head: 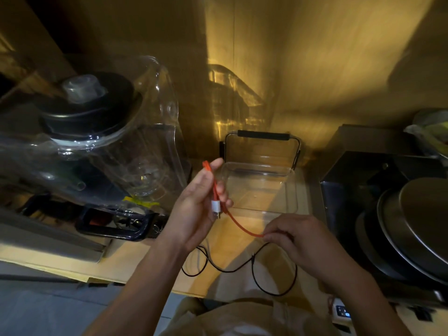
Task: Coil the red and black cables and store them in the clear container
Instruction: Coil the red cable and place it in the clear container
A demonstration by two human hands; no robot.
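While there are two cables here, only one is off the wooden tabletop (pixel 135 260) right now: the thin red cable with a white plug (pixel 238 226). The left hand (pixel 197 204) has its fingers curled round the folded end of it, plug hanging down by the palm, and the right hand (pixel 294 238) pinches the other stretch between fingertips. The one thin black cable (pixel 242 265) lies in loose loops on the tabletop under both hands. One clear rectangular plastic container with a black handle (pixel 260 187) sits just behind the hands, open. To the left is a big clear blender jug with a black lid (pixel 101 132), to the right a stack of round metal pans (pixel 412 229).
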